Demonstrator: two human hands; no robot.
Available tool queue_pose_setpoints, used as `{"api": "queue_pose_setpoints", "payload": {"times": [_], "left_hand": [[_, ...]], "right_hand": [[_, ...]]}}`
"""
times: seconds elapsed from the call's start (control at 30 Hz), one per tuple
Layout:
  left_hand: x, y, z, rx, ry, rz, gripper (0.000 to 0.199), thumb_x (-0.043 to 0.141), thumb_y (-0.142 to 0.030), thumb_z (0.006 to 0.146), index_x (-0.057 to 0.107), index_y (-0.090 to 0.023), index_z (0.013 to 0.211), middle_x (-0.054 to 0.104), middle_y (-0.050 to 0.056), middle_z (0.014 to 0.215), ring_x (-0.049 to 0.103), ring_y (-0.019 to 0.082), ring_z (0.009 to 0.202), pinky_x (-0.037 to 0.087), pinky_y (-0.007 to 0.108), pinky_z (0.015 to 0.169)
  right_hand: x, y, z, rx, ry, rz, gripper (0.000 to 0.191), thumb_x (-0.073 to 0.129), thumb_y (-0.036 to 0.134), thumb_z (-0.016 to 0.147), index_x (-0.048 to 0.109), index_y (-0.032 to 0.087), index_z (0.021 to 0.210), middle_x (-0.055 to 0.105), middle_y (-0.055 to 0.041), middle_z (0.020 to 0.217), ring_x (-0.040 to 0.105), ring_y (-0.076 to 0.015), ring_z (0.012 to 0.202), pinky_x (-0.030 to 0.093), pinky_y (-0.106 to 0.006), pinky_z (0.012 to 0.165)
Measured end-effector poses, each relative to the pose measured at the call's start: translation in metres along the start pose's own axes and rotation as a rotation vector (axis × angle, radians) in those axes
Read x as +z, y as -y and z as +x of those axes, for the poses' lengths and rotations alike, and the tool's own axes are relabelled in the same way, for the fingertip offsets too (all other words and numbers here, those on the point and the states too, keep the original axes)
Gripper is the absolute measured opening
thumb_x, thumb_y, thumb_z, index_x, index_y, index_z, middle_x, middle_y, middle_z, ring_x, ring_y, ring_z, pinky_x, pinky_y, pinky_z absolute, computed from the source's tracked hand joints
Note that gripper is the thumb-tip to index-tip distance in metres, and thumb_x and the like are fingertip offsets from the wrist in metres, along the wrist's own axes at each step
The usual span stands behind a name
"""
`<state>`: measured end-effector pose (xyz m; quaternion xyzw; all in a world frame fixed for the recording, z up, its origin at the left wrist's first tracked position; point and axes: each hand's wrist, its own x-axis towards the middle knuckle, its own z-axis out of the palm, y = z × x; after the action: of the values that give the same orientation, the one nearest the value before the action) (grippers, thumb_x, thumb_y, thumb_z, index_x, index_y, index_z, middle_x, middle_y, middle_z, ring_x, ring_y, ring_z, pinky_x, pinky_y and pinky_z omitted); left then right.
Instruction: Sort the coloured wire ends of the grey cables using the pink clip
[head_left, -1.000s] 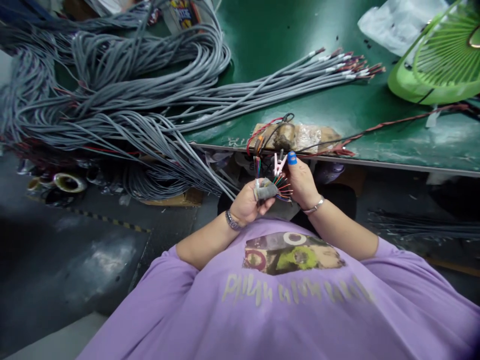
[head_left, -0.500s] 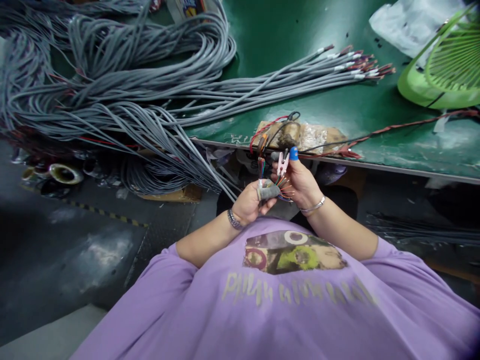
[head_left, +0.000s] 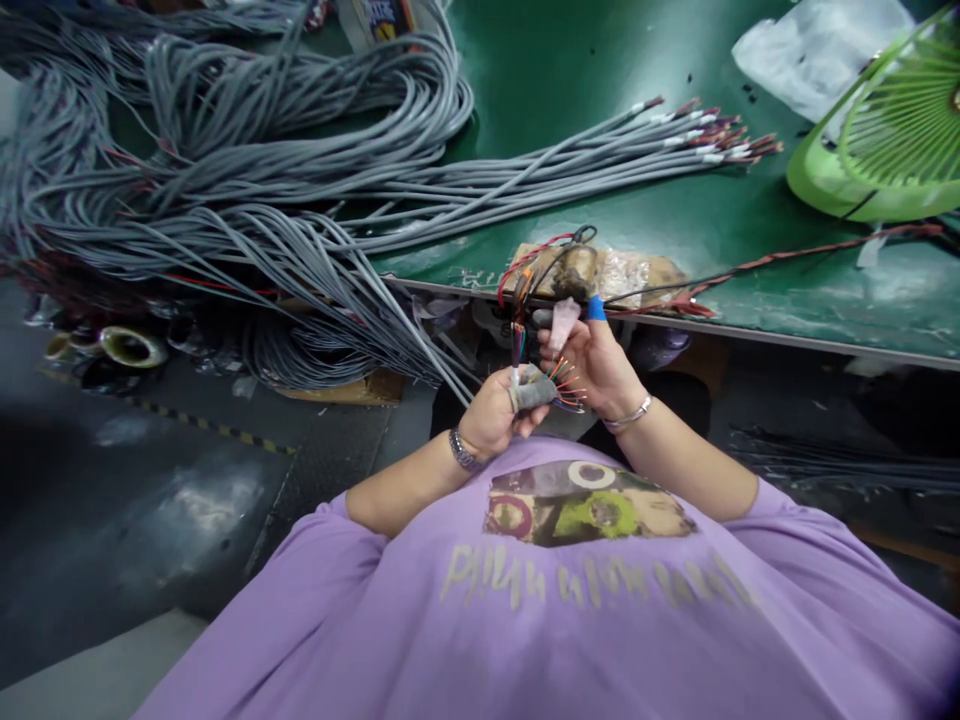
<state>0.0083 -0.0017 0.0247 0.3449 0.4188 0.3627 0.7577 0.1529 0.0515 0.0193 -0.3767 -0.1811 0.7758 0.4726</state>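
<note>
My left hand [head_left: 491, 412] is closed around a bundle of thin coloured wires [head_left: 570, 385], whose bare ends fan out to the right. A grey wrapping [head_left: 534, 391] covers its thumb, which presses on the bundle. More coloured strands [head_left: 518, 343] rise from beside this hand towards the table edge. My right hand [head_left: 600, 365], with a blue cover on the thumb tip [head_left: 596, 308], has its fingers curled round a pink clip [head_left: 564, 322] just behind the fanned wires. Whether the clip bites on any wire is hard to make out.
Grey cables [head_left: 300, 150] lie heaped across the green table [head_left: 525, 60], their stripped ends pointing right. A taped cardboard piece [head_left: 622, 275] with red and black leads sits at the front edge. Right are a green fan [head_left: 847, 170] and a plastic bag [head_left: 817, 55].
The pink clip has turned in my right hand and now shows a broader face. My right thumb has shifted slightly right, away from it. The wire ends are spread more visibly.
</note>
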Motion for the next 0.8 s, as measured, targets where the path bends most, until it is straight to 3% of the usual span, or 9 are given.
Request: {"api": "queue_pose_setpoints", "payload": {"times": [0.2,0.47,0.8], "left_hand": [[0.004,-0.001,-0.001,0.041,-0.053,-0.005,0.047,0.08,-0.055,0.062,0.054,-0.017,0.073,0.056,-0.004,0.049,0.04,0.005,0.033,0.025,0.017,0.03],[0.006,-0.002,0.006,0.054,-0.07,-0.039,0.049,0.079,-0.057,0.062,0.053,-0.019,0.076,0.054,-0.006,0.048,0.039,0.005,0.032,0.024,0.017,0.031],[0.002,0.004,0.008,0.053,-0.083,-0.019,0.047,0.081,-0.053,0.063,0.051,-0.018,0.075,0.055,-0.006,0.05,0.04,0.005,0.033,0.024,0.016,0.031]], "right_hand": [[-0.003,0.0,-0.002,-0.079,0.005,-0.041,0.026,0.066,0.046,0.083,0.063,0.021,0.078,0.069,0.0002,0.072,0.056,-0.0113,0.06,0.048,-0.023,0.057],[0.002,0.001,0.001,-0.026,0.046,-0.058,0.05,0.062,0.073,0.08,0.06,0.022,0.079,0.07,-0.0008,0.074,0.057,-0.0126,0.058,0.05,-0.027,0.057],[0.006,-0.002,0.009,-0.03,-0.003,0.014,0.05,0.068,0.071,0.077,0.058,0.022,0.074,0.065,0.0016,0.062,0.054,-0.0105,0.053,0.049,-0.023,0.054]]}}
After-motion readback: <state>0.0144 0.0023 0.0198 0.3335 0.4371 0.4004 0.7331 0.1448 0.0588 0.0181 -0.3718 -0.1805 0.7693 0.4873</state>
